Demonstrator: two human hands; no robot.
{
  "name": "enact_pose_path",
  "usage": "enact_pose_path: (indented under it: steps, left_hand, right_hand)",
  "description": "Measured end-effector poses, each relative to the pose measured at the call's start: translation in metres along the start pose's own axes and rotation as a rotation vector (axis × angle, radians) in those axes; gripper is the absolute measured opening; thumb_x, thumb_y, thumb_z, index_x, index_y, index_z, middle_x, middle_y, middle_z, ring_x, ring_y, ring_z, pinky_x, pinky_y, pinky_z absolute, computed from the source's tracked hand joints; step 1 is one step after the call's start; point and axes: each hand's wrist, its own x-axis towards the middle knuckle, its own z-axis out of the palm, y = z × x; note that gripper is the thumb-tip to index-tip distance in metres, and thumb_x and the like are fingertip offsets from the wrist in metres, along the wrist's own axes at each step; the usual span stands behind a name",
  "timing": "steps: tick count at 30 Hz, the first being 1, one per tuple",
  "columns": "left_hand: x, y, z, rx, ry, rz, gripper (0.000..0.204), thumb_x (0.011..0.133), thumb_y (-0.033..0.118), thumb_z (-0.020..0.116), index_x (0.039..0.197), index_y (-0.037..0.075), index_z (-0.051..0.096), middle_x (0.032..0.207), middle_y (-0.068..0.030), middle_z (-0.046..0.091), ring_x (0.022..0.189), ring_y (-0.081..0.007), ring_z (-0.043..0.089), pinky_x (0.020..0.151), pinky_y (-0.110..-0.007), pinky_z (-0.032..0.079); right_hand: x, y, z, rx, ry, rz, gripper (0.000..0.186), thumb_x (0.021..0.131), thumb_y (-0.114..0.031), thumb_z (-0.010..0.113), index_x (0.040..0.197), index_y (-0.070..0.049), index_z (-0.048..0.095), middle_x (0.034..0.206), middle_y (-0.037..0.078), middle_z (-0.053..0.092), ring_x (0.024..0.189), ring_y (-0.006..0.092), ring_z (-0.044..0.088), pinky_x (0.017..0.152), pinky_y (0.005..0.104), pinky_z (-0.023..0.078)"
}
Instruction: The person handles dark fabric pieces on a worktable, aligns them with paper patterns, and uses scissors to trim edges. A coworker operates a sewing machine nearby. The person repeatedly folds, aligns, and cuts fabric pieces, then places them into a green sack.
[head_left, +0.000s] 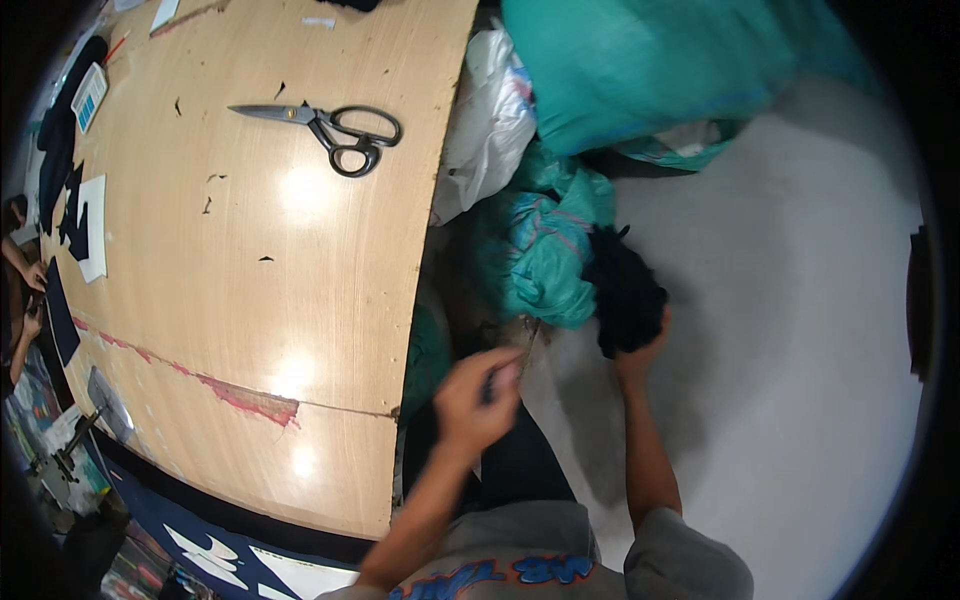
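The right hand's (640,355) fingers are clenched on a black cloth (625,290) beside the teal sack (545,250) on the floor (780,350). The left hand (478,395) is closed on a thin strip (528,340). Scissors (330,128) lie on the worktop (260,260).

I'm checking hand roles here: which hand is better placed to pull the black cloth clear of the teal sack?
Right, probably: the right hand already grips the black cloth beside the teal sack; the left hand is closed on something thin, apart from it.

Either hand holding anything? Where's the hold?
Right hand grips a bunch of black fabric from below. Left hand is closed, blurred; what its fingers hold, if anything, cannot be told.
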Motion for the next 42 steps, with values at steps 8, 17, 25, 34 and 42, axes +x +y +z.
enact_pose_path:
  steps: [8,17,25,34,42]
  left_hand:
    - [0.087,-0.245,0.234,0.198,-0.236,-0.536,0.06,0.11,0.022,0.06,0.165,0.014,0.037,0.15,-0.0259,0.06,0.128,-0.0497,0.066,0.106,-0.056,0.054]
    - [0.112,-0.352,0.27,0.477,-0.806,-0.635,0.066,0.095,0.031,0.079,0.153,0.013,0.054,0.131,-0.0207,0.075,0.128,-0.0421,0.068,0.11,-0.049,0.055]
    - [0.058,-0.296,0.265,0.174,-0.014,-0.563,0.019,0.092,0.018,0.075,0.104,0.003,0.072,0.098,-0.0181,0.074,0.087,-0.0362,0.073,0.083,-0.046,0.057]
    - [-0.008,-0.168,0.185,-0.443,0.246,-0.64,0.013,0.111,0.004,0.052,0.101,0.001,0.06,0.083,0.0011,0.051,0.076,-0.0103,0.049,0.069,-0.031,0.042]
    - [-0.073,-0.122,0.142,-0.216,0.079,-0.287,0.013,0.105,0.01,0.066,0.103,-0.003,0.066,0.112,-0.0155,0.068,0.098,-0.0276,0.067,0.087,-0.037,0.052]
  right_hand:
    - [-0.045,0.054,0.032,0.334,0.243,0.599,0.056,0.1,-0.015,0.081,0.149,0.0,0.058,0.134,0.015,0.07,0.116,0.026,0.072,0.093,0.0383,0.062]
    - [0.026,0.064,0.159,0.885,0.051,0.996,0.05,0.101,-0.016,0.08,0.146,-0.001,0.063,0.132,0.013,0.073,0.112,0.0235,0.075,0.093,0.0378,0.063]
    - [0.092,0.14,0.24,0.314,0.111,0.607,0.078,0.091,-0.022,0.09,0.156,-0.002,0.052,0.147,0.015,0.065,0.132,0.0346,0.066,0.112,0.0466,0.054]
    - [0.033,0.233,0.151,-1.024,-0.506,0.541,0.103,0.08,-0.024,0.088,0.169,-0.025,0.036,0.17,0.019,0.043,0.149,0.0547,0.045,0.122,0.0591,0.043]
    - [0.051,0.298,0.081,-0.823,-0.634,0.543,0.098,0.089,-0.033,0.08,0.172,-0.011,0.032,0.17,0.031,0.039,0.154,0.053,0.041,0.127,0.0569,0.037]
